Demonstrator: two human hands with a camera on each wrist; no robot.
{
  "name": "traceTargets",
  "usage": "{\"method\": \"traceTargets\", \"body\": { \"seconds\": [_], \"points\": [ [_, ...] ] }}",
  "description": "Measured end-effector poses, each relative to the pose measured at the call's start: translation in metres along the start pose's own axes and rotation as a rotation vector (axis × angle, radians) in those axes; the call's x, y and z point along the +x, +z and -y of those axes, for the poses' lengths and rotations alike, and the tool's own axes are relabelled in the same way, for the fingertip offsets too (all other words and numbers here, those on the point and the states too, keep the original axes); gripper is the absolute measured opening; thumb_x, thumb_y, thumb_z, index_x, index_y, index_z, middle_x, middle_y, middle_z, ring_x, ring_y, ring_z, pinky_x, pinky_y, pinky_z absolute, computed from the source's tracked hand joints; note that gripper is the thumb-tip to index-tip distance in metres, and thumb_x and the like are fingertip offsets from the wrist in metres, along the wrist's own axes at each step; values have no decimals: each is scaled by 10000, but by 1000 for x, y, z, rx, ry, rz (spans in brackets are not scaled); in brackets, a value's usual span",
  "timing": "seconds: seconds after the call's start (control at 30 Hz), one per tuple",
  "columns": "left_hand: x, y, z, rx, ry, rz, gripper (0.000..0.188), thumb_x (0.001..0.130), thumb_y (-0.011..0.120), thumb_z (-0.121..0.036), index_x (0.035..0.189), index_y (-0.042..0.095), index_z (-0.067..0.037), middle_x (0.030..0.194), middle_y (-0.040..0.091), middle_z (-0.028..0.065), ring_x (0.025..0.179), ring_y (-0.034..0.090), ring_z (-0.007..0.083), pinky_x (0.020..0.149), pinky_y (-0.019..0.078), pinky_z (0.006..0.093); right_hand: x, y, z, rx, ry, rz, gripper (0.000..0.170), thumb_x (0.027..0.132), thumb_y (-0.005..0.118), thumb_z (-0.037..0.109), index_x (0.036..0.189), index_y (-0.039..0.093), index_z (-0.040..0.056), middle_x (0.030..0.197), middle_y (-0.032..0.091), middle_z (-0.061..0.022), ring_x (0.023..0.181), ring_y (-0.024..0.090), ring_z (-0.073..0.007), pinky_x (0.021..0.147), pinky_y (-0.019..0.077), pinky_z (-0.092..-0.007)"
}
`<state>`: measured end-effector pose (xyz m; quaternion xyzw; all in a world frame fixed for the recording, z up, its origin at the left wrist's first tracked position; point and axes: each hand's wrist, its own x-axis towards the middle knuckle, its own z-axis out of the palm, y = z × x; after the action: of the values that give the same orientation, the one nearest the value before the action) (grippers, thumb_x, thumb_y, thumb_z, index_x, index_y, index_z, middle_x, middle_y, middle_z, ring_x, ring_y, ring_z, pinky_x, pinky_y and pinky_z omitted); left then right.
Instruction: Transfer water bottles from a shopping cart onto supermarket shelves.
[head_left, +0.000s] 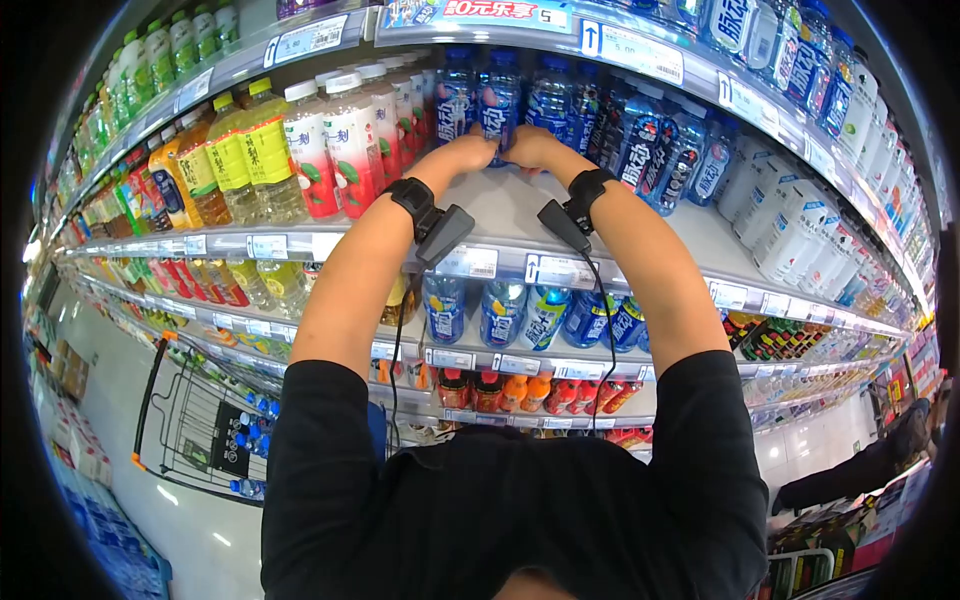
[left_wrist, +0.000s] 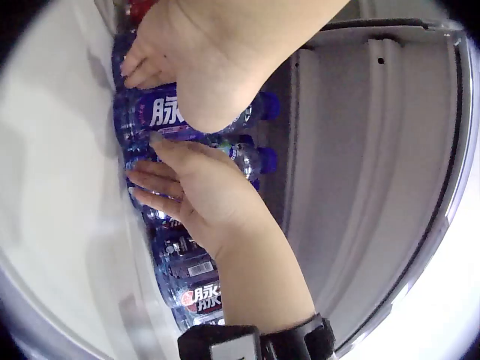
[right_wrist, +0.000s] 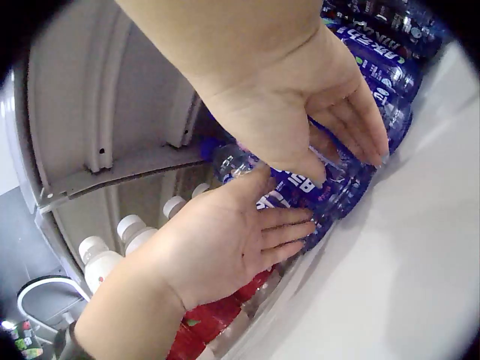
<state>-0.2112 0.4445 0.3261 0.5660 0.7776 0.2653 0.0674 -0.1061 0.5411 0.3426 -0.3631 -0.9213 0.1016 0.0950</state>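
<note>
Both hands reach to the back of a shelf, to a row of blue-labelled drink bottles. One bottle (head_left: pixel 498 88) stands upright between them. My left hand (head_left: pixel 466 154) is at its left and my right hand (head_left: pixel 540 148) at its right, both low on the row. In the left wrist view, the right hand (left_wrist: pixel 199 184) has its fingers extended against the bottles. From the right wrist view, the left hand (right_wrist: pixel 225 236) shows fairly straight fingers touching the lower part of a bottle, and the right hand's fingers (right_wrist: pixel 364 124) lie along the neighbouring one.
Red-and-white bottles (head_left: pixel 345 150) stand left of the hands, more blue bottles (head_left: pixel 680 150) to the right. A shelf edge with price labels (head_left: pixel 470 262) runs below the forearms, another above the bottles. A cart (head_left: pixel 200 440) holding bottles is at the lower left; a person in dark clothes (head_left: pixel 870 460) is at the right.
</note>
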Motion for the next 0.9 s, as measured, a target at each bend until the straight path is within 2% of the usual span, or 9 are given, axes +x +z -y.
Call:
{"method": "traceTargets", "body": {
  "seconds": [0.17, 0.27, 0.5, 0.6, 0.67, 0.7, 0.77, 0.8, 0.9],
  "points": [
    [-15, 7, 8, 67, 143, -229, 503, 754, 474, -278, 1085, 475, 102, 1021, 551, 315, 976, 541, 414, 855, 422, 427, -34, -1, -15, -118, -297, -249, 242, 669, 595, 214, 818, 679, 43, 911, 627, -207, 879, 615, -318, 788, 489, -384],
    [-53, 2, -9, -24, 78, -278, 518, 809, 501, -300, 1193, 454, 44, 1113, 535, 273, 1057, 517, 381, 904, 400, 397, -78, -10, -10, 73, -274, -316, 236, 663, 604, 220, 820, 677, 60, 902, 631, -200, 867, 617, -312, 782, 490, -382],
    [-218, 45, -61, -556, 347, -715, 235, 769, 553, -100, 995, 545, -36, 693, 590, 98, 653, 598, 204, 603, 463, 315, -221, 23, 7, 352, -628, -839, 174, 744, 591, 140, 882, 576, 34, 802, 604, -153, 725, 591, -325, 650, 466, -416],
    [-326, 113, -49, -618, 216, -608, 257, 796, 550, -96, 1043, 531, -26, 749, 573, 74, 676, 558, 147, 616, 449, 286, -307, 96, -4, 402, -694, -856, 110, 718, 611, 57, 824, 587, 39, 747, 604, -114, 659, 595, -280, 567, 468, -341],
    [-392, 182, -12, -702, 145, -333, 250, 800, 551, -96, 1042, 534, -35, 788, 582, 63, 693, 560, 134, 622, 451, 286, -362, 170, -23, 391, -614, -616, 88, 724, 604, 52, 811, 588, 49, 719, 609, -108, 614, 599, -266, 554, 469, -342],
    [-429, 223, 14, -686, -76, -75, 252, 801, 554, -107, 1044, 536, -41, 808, 593, 54, 698, 567, 125, 626, 458, 279, -383, 200, -26, 491, -609, -474, 110, 741, 598, 70, 849, 582, 53, 720, 606, -117, 620, 602, -270, 552, 468, -344],
    [-499, 298, 54, -1223, -254, 68, 197, 801, 557, -123, 978, 559, -34, 798, 594, 47, 699, 571, 127, 622, 471, 268, -421, 287, -46, 477, -330, 6, 133, 767, 584, 117, 883, 552, 61, 745, 604, -128, 671, 608, -265, 579, 474, -332],
    [-532, 326, 72, -1188, -424, 139, 173, 800, 555, -118, 952, 566, -35, 770, 589, 40, 696, 571, 128, 608, 469, 273, -437, 352, -68, 581, -415, 94, 184, 826, 538, 219, 839, 568, 38, 654, 584, -93, 539, 576, -194, 503, 454, -309],
    [-620, 334, 94, -1103, -971, 304, 64, 790, 548, -100, 824, 573, -52, 666, 561, 32, 638, 561, 162, 553, 456, 308, -511, 491, -103, 865, 193, 931, 217, 798, 592, 208, 930, 571, 38, 762, 627, -108, 633, 633, -196, 519, 504, -297]
  ]
}}
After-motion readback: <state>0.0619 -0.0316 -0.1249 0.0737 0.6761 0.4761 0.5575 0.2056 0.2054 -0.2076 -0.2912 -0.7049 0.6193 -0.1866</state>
